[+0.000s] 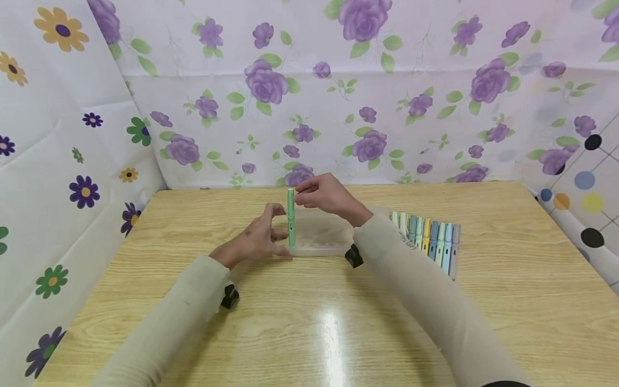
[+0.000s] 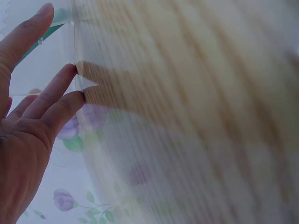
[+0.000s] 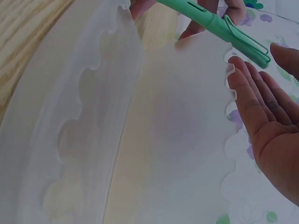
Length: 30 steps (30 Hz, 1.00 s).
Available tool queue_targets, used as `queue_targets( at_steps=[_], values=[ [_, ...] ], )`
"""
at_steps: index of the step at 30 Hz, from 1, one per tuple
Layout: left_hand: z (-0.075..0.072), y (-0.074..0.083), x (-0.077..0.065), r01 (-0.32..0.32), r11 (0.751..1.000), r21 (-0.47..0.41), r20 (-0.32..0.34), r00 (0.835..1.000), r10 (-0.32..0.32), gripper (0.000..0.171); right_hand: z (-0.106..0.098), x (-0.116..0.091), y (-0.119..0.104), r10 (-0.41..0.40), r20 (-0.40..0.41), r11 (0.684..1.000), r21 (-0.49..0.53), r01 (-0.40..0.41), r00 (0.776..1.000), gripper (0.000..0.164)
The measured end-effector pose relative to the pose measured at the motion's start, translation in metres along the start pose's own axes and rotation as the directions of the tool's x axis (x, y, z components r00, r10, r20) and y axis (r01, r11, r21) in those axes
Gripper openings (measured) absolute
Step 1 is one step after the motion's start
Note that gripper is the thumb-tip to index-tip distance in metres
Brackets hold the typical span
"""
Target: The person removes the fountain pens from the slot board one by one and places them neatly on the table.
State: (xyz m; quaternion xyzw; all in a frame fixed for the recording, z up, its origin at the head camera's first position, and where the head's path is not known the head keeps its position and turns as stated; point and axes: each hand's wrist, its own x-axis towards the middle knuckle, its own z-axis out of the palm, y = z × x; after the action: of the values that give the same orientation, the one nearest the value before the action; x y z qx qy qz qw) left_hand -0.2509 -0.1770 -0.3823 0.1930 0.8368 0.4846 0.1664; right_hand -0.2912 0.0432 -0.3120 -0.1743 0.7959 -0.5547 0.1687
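A mint-green pen (image 1: pixel 291 217) with a wire clip stands upright at the left end of a translucent, scalloped pen rack (image 1: pixel 321 251). My left hand (image 1: pixel 256 239) is around that end, thumb at the front corner and fingers spread at the side and back. In the left wrist view, two fingertips (image 2: pixel 70 100) meet the tabletop. Close to the pen's top is my right hand (image 1: pixel 326 194). In the right wrist view its extended fingers (image 3: pixel 250 88) and thumb lie on either side of the pen's clip end, with a gap at the thumb.
Several pens in pastel green, blue, yellow and grey (image 1: pixel 426 236) lie in a row right of the rack, partly behind my right sleeve (image 1: pixel 411 279). The wooden table (image 1: pixel 271 328) meets a floral cloth (image 1: pixel 309 107) at the back.
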Motion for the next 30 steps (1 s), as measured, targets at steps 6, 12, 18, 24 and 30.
queue_targets(
  at_steps=[6, 12, 18, 24, 30],
  values=[
    [-0.001, 0.001, 0.001, -0.001, 1.000, 0.006, 0.003, 1.000, 0.001, 0.093, 0.006, 0.004, -0.002, 0.012, -0.030, 1.000, -0.004, -0.012, 0.999, 0.032],
    [0.000, 0.001, 0.001, 0.001, 1.000, -0.006, 0.007, 1.000, -0.001, 0.091, 0.011, 0.008, -0.003, 0.012, -0.079, 0.999, -0.029, -0.015, 0.997, 0.029],
    [0.000, 0.001, 0.002, -0.002, 1.000, -0.020, 0.010, 1.000, 0.002, 0.090, 0.015, 0.010, -0.002, -0.017, -0.106, 0.997, -0.080, 0.009, 0.994, 0.027],
    [0.000, 0.002, 0.001, 0.005, 0.999, -0.036, 0.014, 1.000, -0.004, 0.092, 0.010, 0.006, -0.004, -0.042, -0.120, 0.994, -0.102, 0.029, 0.992, 0.026],
    [0.000, 0.002, -0.001, 0.017, 1.000, -0.004, 0.000, 1.000, -0.017, 0.094, -0.001, -0.001, -0.013, -0.052, -0.135, 0.996, -0.076, 0.042, 0.989, 0.026]
  ],
)
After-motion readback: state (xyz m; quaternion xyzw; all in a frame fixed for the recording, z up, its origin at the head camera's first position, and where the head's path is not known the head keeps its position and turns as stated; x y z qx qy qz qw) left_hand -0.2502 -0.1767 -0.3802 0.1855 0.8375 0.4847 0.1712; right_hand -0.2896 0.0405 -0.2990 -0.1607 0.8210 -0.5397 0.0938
